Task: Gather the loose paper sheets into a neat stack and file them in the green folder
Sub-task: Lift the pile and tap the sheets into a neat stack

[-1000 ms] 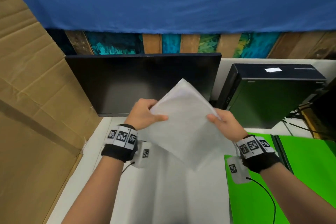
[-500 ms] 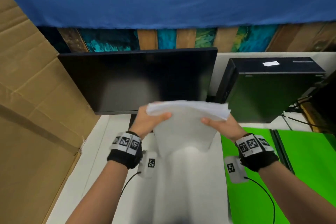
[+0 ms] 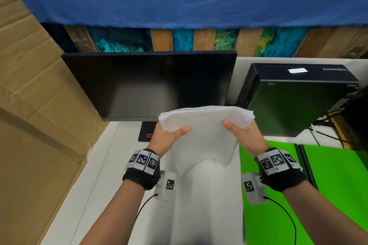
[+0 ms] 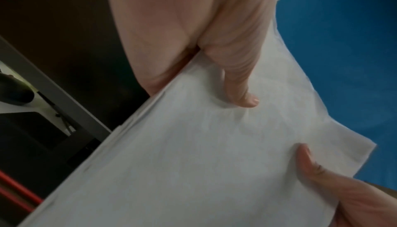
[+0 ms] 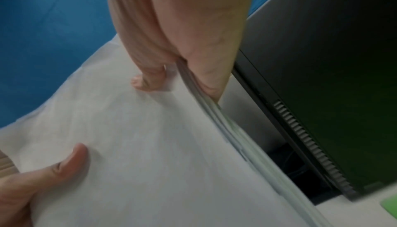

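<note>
The left hand [image 3: 169,135] and the right hand [image 3: 244,135] are each clamped on a side edge of the paper stack [image 3: 203,137], thumbs laid on the near face and fingers hidden behind it; the stack is held in the air above the white desk [image 3: 95,175], its top edge bowed upward and its lower end hanging loose; in the wrist views the side edges are seen slightly stepped, so the sheets are judged not yet flush; the squaring would be done best with the grip loosened a little and the lower edge tapped on the desk, the sides then pressed inward evenly; the green folder [image 3: 328,185] lies open just to the right, with bare green surface to receive the stack; room is bounded by the cardboard panel [image 3: 35,125] on the left, the monitor [image 3: 151,85] close behind the sheets, and the computer case [image 3: 294,99] behind the folder; cables [image 3: 328,135] trail near the folder's far edge, so a low sideways carry is judged safest
</note>
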